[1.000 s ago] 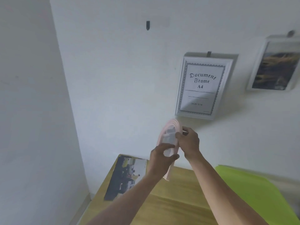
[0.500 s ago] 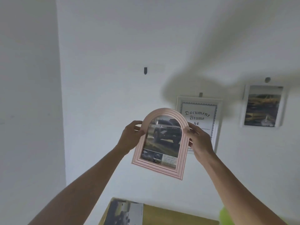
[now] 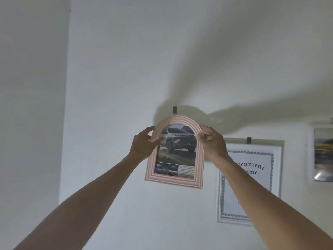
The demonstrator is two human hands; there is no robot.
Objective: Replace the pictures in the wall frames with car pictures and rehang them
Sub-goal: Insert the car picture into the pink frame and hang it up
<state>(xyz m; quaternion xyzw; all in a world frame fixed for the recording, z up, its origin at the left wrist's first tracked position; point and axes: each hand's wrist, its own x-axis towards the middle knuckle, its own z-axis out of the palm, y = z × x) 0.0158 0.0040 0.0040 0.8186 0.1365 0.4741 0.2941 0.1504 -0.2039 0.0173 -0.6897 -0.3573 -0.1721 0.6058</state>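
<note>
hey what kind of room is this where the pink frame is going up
Probably a plain indoor room, a home or office corner. Bare white walls meet at the left; a hook sits above the pink frame, and a white document frame hangs beside it.

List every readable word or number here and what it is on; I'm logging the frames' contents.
"ocument" and "ame": white document frame, the first letters hidden by the right forearm.
Car grille badge and plate, and the caption block in the pink arched frame: too small to read.
Right-edge frame: blurred, nothing legible.
</note>
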